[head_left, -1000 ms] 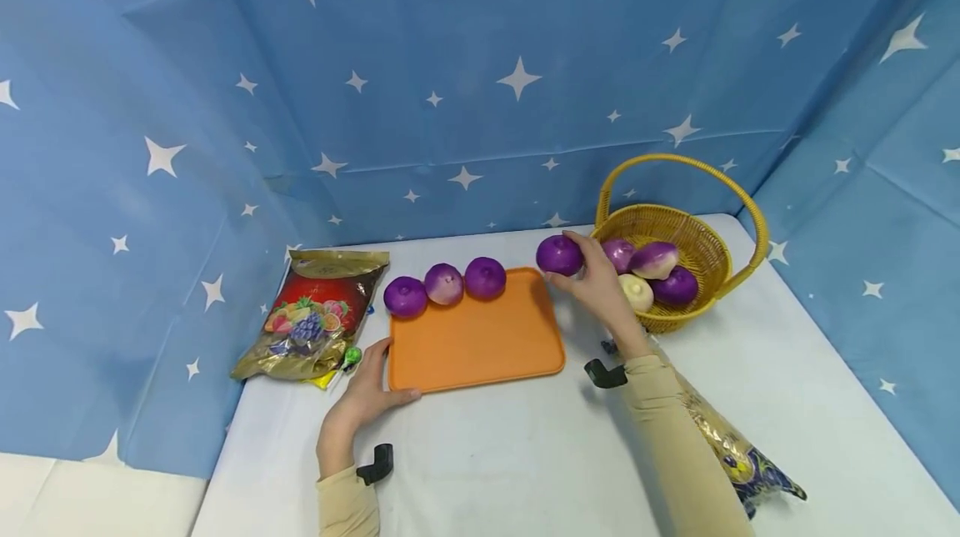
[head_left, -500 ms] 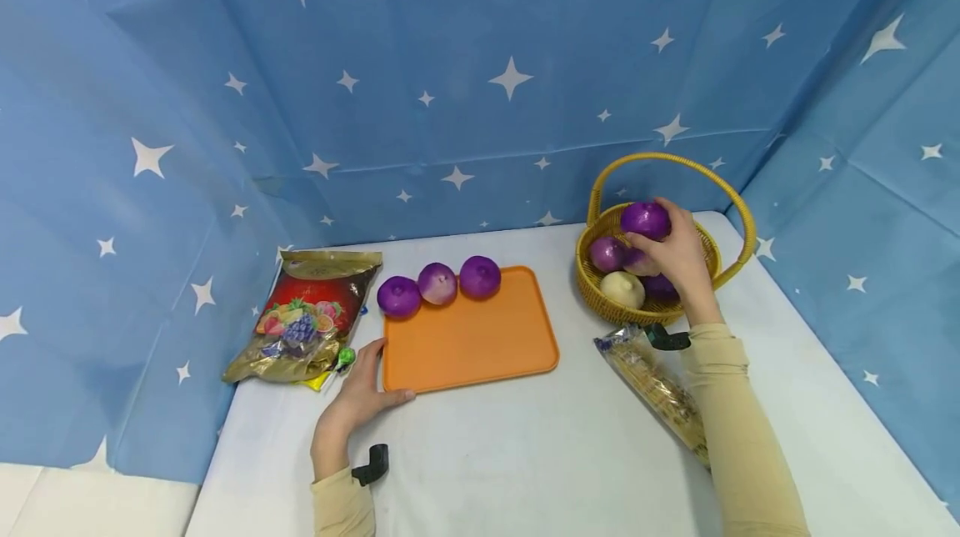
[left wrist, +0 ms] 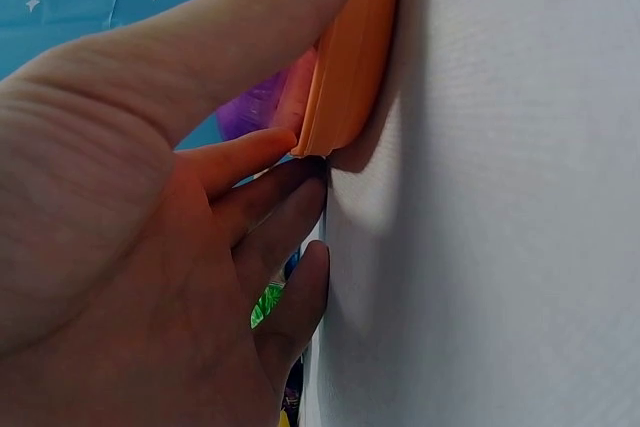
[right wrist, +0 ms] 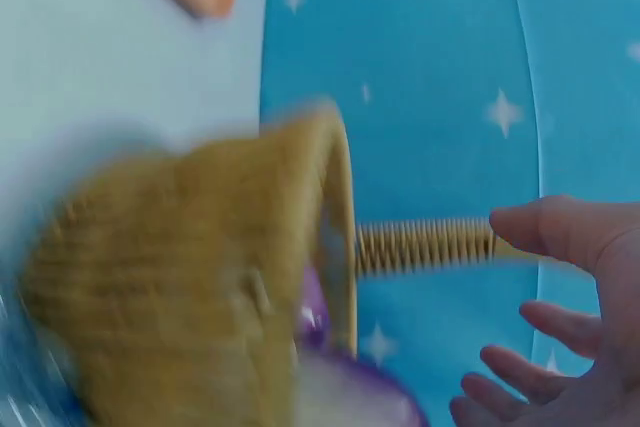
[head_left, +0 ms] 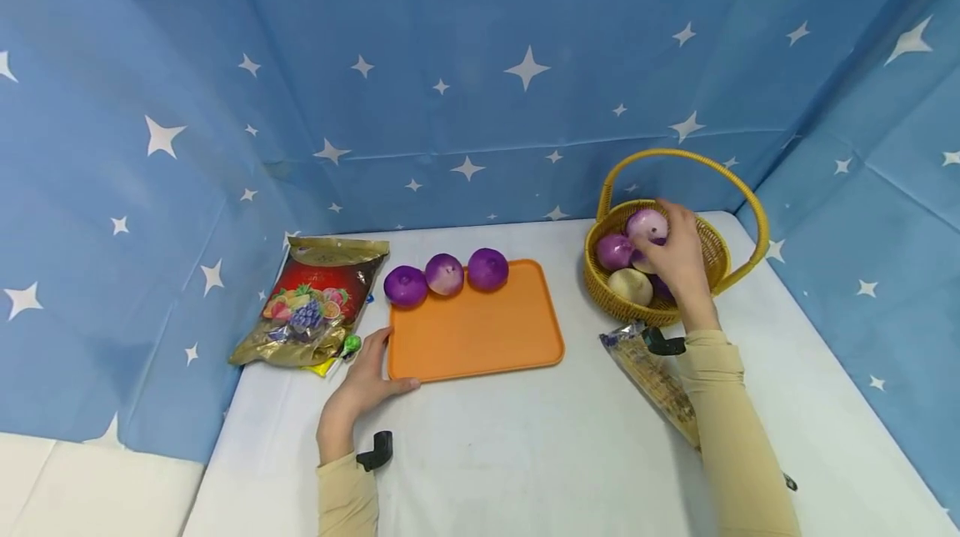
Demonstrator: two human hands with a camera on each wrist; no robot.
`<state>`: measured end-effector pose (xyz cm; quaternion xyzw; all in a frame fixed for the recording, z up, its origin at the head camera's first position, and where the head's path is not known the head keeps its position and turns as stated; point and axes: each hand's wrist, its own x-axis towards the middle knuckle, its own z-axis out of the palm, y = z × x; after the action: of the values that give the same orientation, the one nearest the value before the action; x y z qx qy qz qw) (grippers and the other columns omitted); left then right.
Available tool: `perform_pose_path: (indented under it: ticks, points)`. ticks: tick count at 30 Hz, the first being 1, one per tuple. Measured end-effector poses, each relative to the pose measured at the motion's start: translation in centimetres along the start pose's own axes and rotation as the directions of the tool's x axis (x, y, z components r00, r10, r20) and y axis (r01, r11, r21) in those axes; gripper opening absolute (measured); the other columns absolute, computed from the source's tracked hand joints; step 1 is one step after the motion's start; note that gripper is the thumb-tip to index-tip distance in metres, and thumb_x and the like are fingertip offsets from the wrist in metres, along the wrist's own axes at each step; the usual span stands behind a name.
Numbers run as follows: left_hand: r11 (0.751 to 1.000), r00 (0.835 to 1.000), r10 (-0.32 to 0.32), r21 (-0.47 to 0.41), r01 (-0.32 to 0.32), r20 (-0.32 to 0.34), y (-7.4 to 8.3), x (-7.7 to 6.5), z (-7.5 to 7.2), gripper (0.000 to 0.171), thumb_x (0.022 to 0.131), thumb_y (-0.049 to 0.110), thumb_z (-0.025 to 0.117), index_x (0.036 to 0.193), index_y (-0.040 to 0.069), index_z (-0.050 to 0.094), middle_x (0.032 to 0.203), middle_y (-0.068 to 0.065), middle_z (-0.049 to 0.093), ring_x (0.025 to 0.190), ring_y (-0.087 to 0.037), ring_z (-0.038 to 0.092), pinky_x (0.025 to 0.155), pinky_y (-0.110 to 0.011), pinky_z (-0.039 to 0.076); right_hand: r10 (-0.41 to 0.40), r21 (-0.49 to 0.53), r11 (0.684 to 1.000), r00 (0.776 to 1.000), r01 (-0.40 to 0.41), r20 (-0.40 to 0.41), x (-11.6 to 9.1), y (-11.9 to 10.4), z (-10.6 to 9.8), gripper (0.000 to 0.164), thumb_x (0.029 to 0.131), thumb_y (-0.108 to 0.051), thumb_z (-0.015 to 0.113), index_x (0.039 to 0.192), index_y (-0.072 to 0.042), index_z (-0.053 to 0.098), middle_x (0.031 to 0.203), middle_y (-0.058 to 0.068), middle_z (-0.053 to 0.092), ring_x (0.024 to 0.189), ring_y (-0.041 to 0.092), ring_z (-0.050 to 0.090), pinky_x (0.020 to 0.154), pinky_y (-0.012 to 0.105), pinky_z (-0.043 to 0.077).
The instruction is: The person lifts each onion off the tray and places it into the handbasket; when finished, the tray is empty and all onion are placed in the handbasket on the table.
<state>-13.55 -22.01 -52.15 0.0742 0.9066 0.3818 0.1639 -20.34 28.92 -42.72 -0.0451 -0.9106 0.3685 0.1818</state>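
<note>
A blue backdrop (head_left: 420,128) printed with white stars stands behind and beside a white-covered table (head_left: 525,454). On the table's right side sits a yellow woven basket (head_left: 609,300) with a tall arched handle (head_left: 678,153). Left of it lies a shallow orange tray (head_left: 480,337) with rounded corners and a raised rim. A gold and red bag (head_left: 315,303) bearing printed fruit lies left of the tray; a narrow clear-and-gold packet (head_left: 654,383) lies below the basket, partly under the right sleeve (head_left: 731,429). The right hand (head_left: 684,253) is over the basket, released, its fingers spread apart in the right wrist view. The left hand (head_left: 366,383) is extended and unclenched, thumb and fingers spread about the tray's near left corner, touching it. Three glossy round onions line the tray's far edge from the left corner: deep purple (head_left: 406,287), mottled purple and white (head_left: 445,275), deep purple (head_left: 488,270). The basket contains further onions, among them one white and purple (head_left: 647,223), one pinkish purple (head_left: 614,252) and one cream (head_left: 630,287); the hand hides part of the contents. A small green lollipop (head_left: 351,343) lies beside the bag.
</note>
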Motion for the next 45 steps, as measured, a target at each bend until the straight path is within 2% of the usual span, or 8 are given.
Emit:
perform_pose_path:
  ticks: [8,16,21,25,28,34,39,45]
  points:
    - [1.0,1.0,0.017,-0.001,-0.017,0.003,0.2,0.2,-0.1,0.104,0.071,0.043,0.081,0.15,0.012,0.018,0.153,-0.012,0.019,0.14,-0.033,0.018,0.111,-0.053,0.021,-0.125,0.081,0.99,0.988,0.118,0.086,-2.9,-4.1,6.1,0.064,0.086,-0.026,0.069,0.141,-0.012,0.041,0.139,0.015,0.04,0.124,0.034,0.041,0.102,0.053,0.034]
    - [1.0,1.0,0.006,-0.012,-0.006,-0.006,-0.1,0.0,0.5,0.104,0.071,0.042,0.081,0.149,0.013,0.019,0.153,-0.011,0.02,0.141,-0.033,0.018,0.111,-0.054,0.021,-0.119,0.272,0.961,0.963,0.051,0.241,-4.3,-7.0,13.9,0.065,0.085,-0.021,0.071,0.142,-0.013,0.041,0.14,0.012,0.038,0.128,0.034,0.04,0.104,0.046,0.037]
    - [0.999,1.0,0.026,-0.021,-0.026,-0.013,0.1,0.1,1.0,0.103,0.072,0.043,0.081,0.149,0.012,0.02,0.152,-0.011,0.021,0.14,-0.033,0.018,0.111,-0.054,0.021,-0.057,0.201,0.98,0.946,-0.009,0.318,-4.2,-8.2,18.1,0.07,0.082,-0.029,0.073,0.143,-0.018,0.039,0.14,0.009,0.038,0.123,0.031,0.044,0.101,0.047,0.04]
    - [1.0,1.0,0.018,-0.023,-0.019,-0.02,0.2,0.0,1.1,0.103,0.071,0.042,0.081,0.149,0.013,0.02,0.152,-0.011,0.021,0.141,-0.032,0.018,0.112,-0.053,0.021,-0.031,0.129,0.991,0.92,-0.021,0.391,-4.3,-8.8,20.1,0.071,0.081,-0.029,0.074,0.142,-0.018,0.039,0.136,0.01,0.039,0.117,0.03,0.048,0.098,0.045,0.043]
    - [0.999,1.0,0.016,-0.028,-0.016,-0.017,0.3,-0.2,1.1,0.103,0.071,0.042,0.081,0.149,0.013,0.02,0.152,-0.011,0.021,0.141,-0.032,0.018,0.112,-0.053,0.021,-0.022,0.122,0.992,0.911,-0.032,0.413,-4.6,-8.9,20.7,0.072,0.08,-0.027,0.075,0.141,-0.017,0.039,0.131,0.011,0.041,0.112,0.03,0.051,0.095,0.044,0.046]
    - [1.0,1.0,0.009,-0.011,-0.009,-0.008,0.6,-0.2,0.7,0.102,0.072,0.042,0.081,0.149,0.013,0.02,0.153,-0.01,0.02,0.141,-0.032,0.017,0.111,-0.053,0.021,-0.03,0.169,0.985,0.921,-0.039,0.388,-5.2,-9.1,19.5,0.072,0.079,-0.027,0.076,0.141,-0.016,0.04,0.132,0.011,0.042,0.113,0.03,0.05,0.095,0.046,0.046]
    - [1.0,1.0,0.005,-0.011,-0.005,-0.008,0.6,-0.2,0.1,0.102,0.072,0.041,0.081,0.149,0.013,0.021,0.153,-0.01,0.02,0.141,-0.032,0.017,0.111,-0.054,0.021,-0.065,0.214,0.977,0.945,-0.005,0.32,-4.6,-9.3,17.2,0.075,0.078,-0.032,0.077,0.142,-0.021,0.039,0.132,0.01,0.044,0.119,0.029,0.048,0.098,0.048,0.044]
    - [1.0,1.0,0.011,-0.002,-0.011,-0.015,0.3,-0.3,0.1,0.103,0.071,0.043,0.081,0.149,0.013,0.02,0.153,-0.01,0.02,0.14,-0.033,0.019,0.11,-0.054,0.023,-0.091,0.262,0.964,0.979,0.041,0.18,-3.3,-8.7,13.8,0.077,0.076,-0.033,0.079,0.141,-0.018,0.041,0.131,0.009,0.045,0.119,0.026,0.049,0.098,0.044,0.044]
